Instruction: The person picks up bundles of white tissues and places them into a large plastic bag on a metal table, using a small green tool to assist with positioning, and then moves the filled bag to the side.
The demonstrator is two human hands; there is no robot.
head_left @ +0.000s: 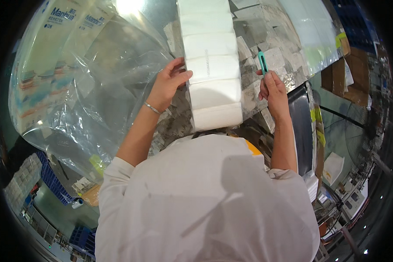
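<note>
Head | right grip (273, 87) clasping teal cutter (263, 63) | left grip (167, 84) loose against boxy white packs (216, 68)

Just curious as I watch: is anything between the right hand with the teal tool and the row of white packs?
Nothing visible stands between the right hand and the white packs: only a gap over the patchy tabletop.

Two hands (168, 83) (273, 88), one cutter (262, 62), six white packs (214, 70) show.

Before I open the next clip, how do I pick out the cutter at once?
Find the row of white packs at top centre. Right of it, the right hand holds the cutter: slim and bright teal, unlike the grey, patchy worktop around it.
</note>
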